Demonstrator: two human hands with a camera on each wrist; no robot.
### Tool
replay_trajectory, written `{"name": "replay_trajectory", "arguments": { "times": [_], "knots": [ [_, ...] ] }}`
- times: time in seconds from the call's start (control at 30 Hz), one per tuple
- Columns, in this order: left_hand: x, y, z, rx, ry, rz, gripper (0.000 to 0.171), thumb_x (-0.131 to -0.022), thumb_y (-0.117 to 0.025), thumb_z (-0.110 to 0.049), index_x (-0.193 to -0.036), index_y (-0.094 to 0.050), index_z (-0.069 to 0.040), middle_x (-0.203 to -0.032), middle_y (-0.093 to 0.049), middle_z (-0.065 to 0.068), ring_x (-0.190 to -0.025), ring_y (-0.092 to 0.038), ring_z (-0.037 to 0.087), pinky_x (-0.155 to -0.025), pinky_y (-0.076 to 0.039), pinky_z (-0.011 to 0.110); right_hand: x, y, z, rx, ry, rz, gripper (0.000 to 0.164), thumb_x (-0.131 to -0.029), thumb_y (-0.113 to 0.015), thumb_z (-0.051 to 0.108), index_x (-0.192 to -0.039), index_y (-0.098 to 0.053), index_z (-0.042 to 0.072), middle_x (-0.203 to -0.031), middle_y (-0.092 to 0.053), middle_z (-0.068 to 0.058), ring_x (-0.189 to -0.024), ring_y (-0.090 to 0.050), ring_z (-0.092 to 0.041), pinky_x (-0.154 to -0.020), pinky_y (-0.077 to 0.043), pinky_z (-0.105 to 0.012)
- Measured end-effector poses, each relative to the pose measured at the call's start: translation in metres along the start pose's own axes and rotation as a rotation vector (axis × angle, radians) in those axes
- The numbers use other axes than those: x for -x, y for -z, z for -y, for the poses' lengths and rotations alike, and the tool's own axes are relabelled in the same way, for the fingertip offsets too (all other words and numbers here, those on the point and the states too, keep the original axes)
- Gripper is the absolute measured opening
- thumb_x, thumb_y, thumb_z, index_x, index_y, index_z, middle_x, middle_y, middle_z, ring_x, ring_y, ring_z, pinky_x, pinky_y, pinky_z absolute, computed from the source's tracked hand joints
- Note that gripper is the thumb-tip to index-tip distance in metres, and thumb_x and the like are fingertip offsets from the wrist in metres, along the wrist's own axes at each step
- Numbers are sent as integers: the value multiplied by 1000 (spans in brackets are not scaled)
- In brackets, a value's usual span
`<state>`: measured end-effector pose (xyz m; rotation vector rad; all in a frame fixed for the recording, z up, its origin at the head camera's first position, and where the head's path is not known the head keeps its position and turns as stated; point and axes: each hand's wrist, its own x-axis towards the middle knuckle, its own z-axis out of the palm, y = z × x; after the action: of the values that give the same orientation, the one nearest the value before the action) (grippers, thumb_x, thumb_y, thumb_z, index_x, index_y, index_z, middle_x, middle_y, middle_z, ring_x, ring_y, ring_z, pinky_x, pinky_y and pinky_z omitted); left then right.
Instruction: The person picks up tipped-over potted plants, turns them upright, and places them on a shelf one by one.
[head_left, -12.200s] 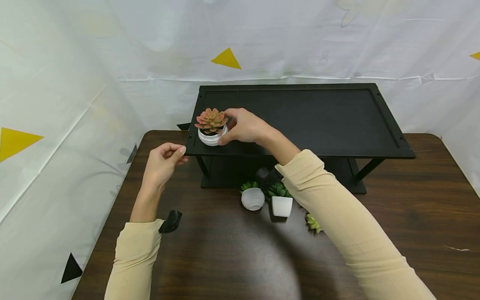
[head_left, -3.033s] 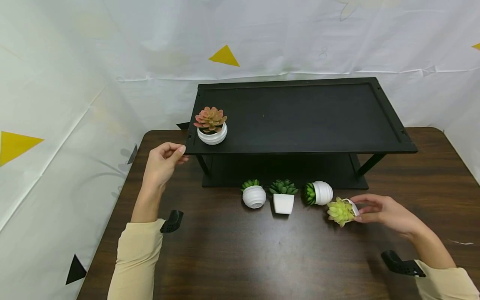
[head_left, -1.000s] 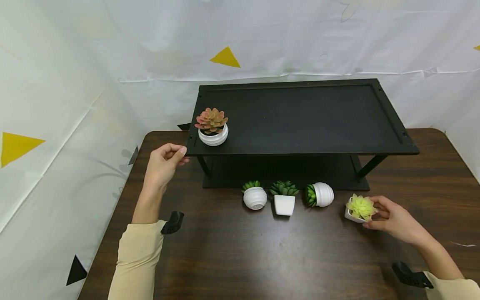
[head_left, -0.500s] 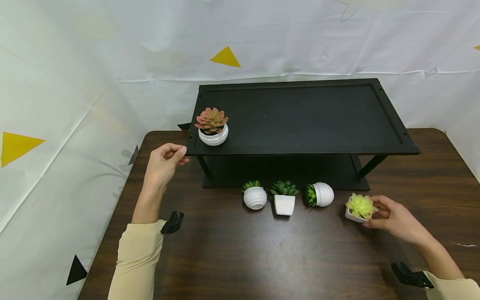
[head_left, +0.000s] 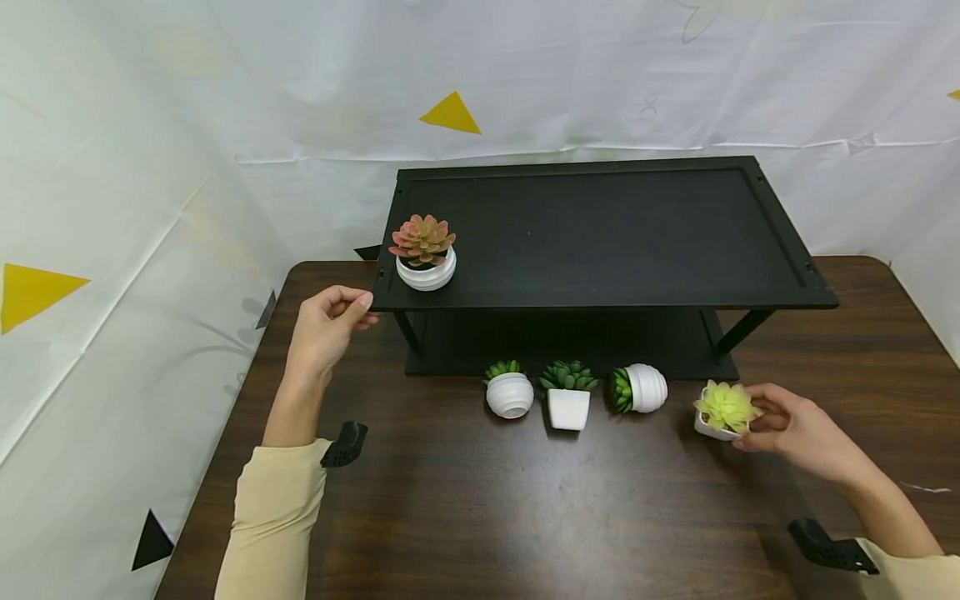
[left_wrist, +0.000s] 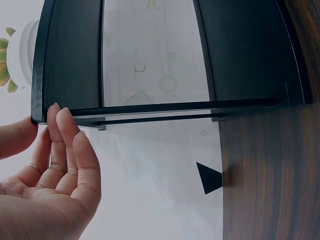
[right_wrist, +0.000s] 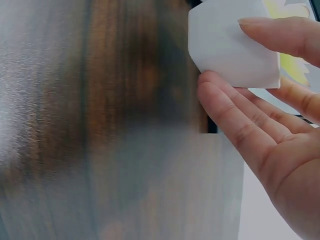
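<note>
My right hand (head_left: pixel 806 429) grips a small potted succulent (head_left: pixel 726 407) with bright yellow-green leaves, upright over the right part of the table. In the right wrist view its white angular pot (right_wrist: pixel 232 42) sits between thumb and fingers. My left hand (head_left: pixel 325 329) pinches the front left corner of the black two-tier shelf (head_left: pixel 600 233); the left wrist view has the thumb above the top board and the fingertips under it. On that board, near the same corner, stands a pinkish-orange succulent (head_left: pixel 422 250) in a round white pot.
In front of the shelf on the brown table (head_left: pixel 487 508) lie a green succulent in a round pot (head_left: pixel 510 396), a dark green one in a square pot (head_left: pixel 567 408) and another in a ribbed pot (head_left: pixel 648 387) tipped sideways. White sheeting (head_left: pixel 562 75) hangs behind.
Since three seconds ago, the yellow-green succulent has turned upright and moved right, away from the ribbed pot. It has just risen slightly with my right hand. The left hand stays at the corner.
</note>
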<state>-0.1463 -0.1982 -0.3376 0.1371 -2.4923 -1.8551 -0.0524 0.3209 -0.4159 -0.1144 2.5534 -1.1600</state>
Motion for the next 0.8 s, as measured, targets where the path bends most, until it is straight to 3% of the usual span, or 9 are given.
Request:
{"name": "replay_trajectory", "arguments": {
  "times": [0.63,0.8],
  "knots": [
    [0,0,0,2,0,5,24,-94,-56,-13,-106,-57,9,-78,-60,-3,-69,-62,5,-77,-53,25,8,27,39,10,-28,41,63,-78,-74,10,-129,-40,-7,-101,-63,-13,-79,-62,-6,-62,-53,-30],
    [0,0,0,1,2,6,24,-94,-56,-12,-106,-57,9,-78,-59,-3,-69,-62,5,-77,-53,26,8,31,52,21,-31,34,65,-78,-74,10,-130,-40,-7,-106,-61,-18,-80,-63,-8,-63,-55,-31]
  ]
}}
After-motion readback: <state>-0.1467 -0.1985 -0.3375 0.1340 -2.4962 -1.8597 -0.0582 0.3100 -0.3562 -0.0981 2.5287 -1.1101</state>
